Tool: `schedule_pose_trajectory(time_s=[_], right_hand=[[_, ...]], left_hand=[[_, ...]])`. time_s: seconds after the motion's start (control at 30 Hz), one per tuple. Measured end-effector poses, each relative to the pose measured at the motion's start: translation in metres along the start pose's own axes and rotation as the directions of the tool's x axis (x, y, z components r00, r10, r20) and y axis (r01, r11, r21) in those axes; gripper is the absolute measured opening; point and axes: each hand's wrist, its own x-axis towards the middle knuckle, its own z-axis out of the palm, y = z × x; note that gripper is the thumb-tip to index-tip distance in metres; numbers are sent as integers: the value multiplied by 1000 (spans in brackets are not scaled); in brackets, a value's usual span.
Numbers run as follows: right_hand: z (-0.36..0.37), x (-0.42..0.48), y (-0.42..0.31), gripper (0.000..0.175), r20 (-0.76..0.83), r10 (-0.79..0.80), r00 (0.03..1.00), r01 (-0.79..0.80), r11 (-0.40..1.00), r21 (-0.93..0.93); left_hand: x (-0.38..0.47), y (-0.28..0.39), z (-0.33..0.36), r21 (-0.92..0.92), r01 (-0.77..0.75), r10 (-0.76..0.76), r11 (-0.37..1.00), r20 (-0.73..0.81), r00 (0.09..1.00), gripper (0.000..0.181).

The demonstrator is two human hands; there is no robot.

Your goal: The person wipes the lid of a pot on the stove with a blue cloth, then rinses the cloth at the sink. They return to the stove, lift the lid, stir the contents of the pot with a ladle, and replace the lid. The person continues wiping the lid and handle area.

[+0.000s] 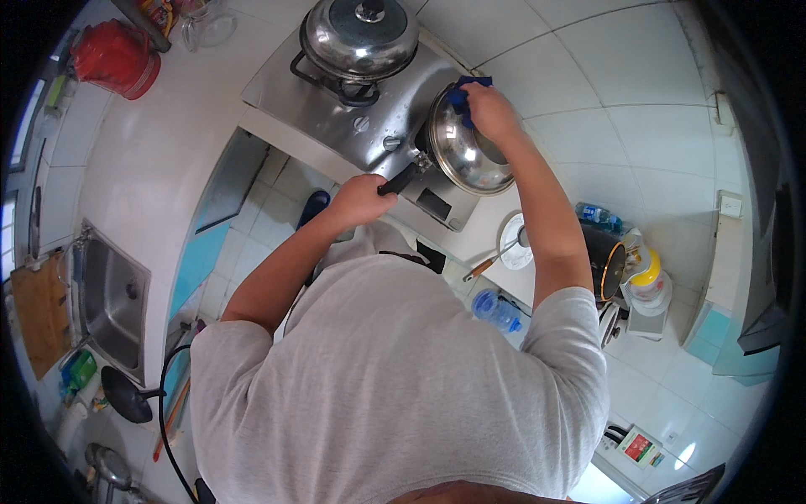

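My left hand (362, 200) is closed around the black handle (399, 180) of a pan at the right end of the gas stove. A domed steel lid (463, 154) with a glass centre covers that pan, which is mostly hidden beneath it. At the lid's far edge, my right hand (494, 113) grips a dark blue cloth (463, 101); the cloth lies against the lid. My forearm hides part of the lid's right side. On the stove's left burner stands a steel pot (359, 44) with a glass-centred lid and black handles.
The steel stove top (277, 85) has control knobs at its front. Right of it, a ladle (485, 264) rests across a white plate (513, 246), near a dark cooker (604, 261). Leftward are a red kettle (116, 60) and a sink (116, 302). A tiled wall (604, 69) rises behind.
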Motion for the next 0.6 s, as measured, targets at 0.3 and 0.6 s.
schedule_pose_trajectory(time_s=[0.3,0.6], right_hand=[[-56,-44,34,31,-207,481,852,-255,725,640],[-6,-129,-73,30,-257,304,917,-22,683,730]], left_hand=[[11,66,36,301,-414,486,859,-226,844,47],[68,111,45,11,-588,525,809,-465,713,69]])
